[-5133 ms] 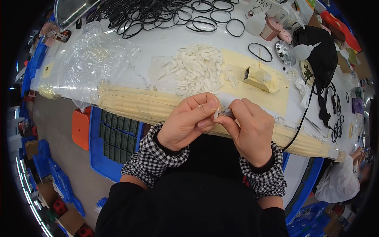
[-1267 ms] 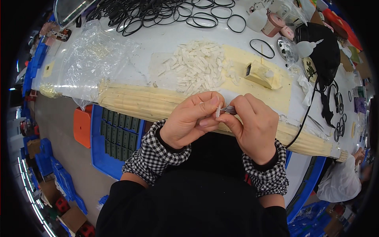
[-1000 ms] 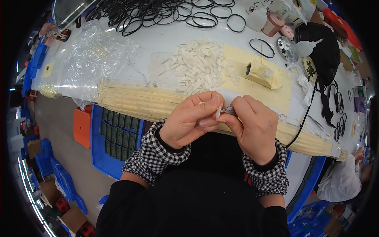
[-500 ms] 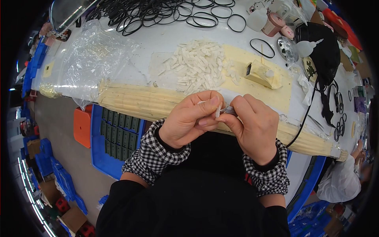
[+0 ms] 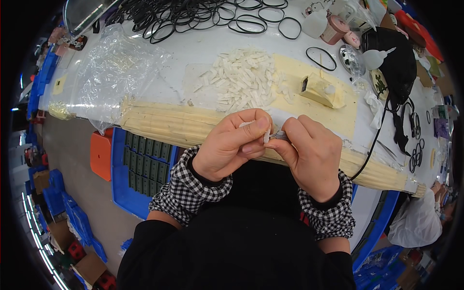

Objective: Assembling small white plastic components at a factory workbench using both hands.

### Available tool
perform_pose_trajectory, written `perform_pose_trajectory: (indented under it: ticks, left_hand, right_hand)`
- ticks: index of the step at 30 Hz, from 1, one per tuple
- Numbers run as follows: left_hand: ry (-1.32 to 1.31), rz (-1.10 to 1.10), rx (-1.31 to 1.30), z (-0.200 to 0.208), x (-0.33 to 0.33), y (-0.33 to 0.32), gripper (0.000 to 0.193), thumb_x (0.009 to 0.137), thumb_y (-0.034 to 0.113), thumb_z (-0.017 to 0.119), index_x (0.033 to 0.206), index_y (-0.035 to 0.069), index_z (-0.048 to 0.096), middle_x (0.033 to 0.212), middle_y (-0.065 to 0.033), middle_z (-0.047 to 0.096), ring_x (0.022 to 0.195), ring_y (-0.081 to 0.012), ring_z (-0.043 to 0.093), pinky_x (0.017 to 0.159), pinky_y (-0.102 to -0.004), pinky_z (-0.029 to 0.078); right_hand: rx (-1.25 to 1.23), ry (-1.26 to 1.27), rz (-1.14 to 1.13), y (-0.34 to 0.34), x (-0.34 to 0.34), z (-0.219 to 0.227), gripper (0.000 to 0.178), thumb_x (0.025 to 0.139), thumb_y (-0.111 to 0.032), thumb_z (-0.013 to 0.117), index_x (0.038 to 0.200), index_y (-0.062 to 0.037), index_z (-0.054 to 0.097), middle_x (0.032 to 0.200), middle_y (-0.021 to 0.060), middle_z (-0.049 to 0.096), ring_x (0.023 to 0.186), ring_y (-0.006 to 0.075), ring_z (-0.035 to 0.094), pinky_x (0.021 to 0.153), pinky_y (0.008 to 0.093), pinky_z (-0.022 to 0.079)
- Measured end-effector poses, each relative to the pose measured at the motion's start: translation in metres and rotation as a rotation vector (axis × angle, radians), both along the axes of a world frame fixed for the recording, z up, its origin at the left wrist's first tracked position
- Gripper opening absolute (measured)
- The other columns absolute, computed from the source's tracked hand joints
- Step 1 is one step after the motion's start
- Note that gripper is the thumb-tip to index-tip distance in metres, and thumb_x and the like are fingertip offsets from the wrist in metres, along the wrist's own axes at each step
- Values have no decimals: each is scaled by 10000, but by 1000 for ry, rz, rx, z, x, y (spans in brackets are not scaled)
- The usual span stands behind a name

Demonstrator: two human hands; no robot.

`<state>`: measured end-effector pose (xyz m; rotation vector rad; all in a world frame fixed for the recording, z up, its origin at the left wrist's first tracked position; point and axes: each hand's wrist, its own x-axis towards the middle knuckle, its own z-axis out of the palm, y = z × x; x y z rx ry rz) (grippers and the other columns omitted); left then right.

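A white table [image 5: 203, 53] spread across the view, with a crumpled plastic bag [image 5: 113, 72] at the left, black rubber rings [image 5: 193, 14] along the far edge and a heap of small white pieces [image 5: 241, 82] in the middle. Just in front of the table's near edge, the left hand [image 5: 232, 145] pinched one small white piece [image 5: 266, 136] between thumb and forefinger. The right hand [image 5: 309, 154] met it fingertip to fingertip, closed on a thin grey tool [image 5: 280, 137] touching that piece. Fingers hid most of both; the tool's shape was hard to make out.
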<state>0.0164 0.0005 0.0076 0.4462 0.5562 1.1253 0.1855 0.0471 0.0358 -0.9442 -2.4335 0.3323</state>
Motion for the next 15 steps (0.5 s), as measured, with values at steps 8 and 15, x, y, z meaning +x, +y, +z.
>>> perform_pose_trajectory:
  ticks: [8, 15]
  left_hand:
    - [3, 3, -21, 1, 0, -1, 240, 973, 263, 483, 854, 54, 473, 754, 29, 442, 528, 7, 287, 466, -141, 241]
    - [2, 4, -14, 0, 1, -1, 245, 973, 266, 482, 852, 53, 469, 755, 27, 437, 530, 7, 286, 469, -142, 243]
  right_hand:
    - [-18, 42, -4, 0, -1, -1, 378, 783, -395, 651, 721, -53, 505, 620, 70, 449, 537, 251, 502, 471, 348, 389]
    - [-28, 36, -3, 0, 0, -1, 377, 789, -401, 645, 719, -57, 508, 619, 67, 446, 537, 249, 502, 473, 349, 390]
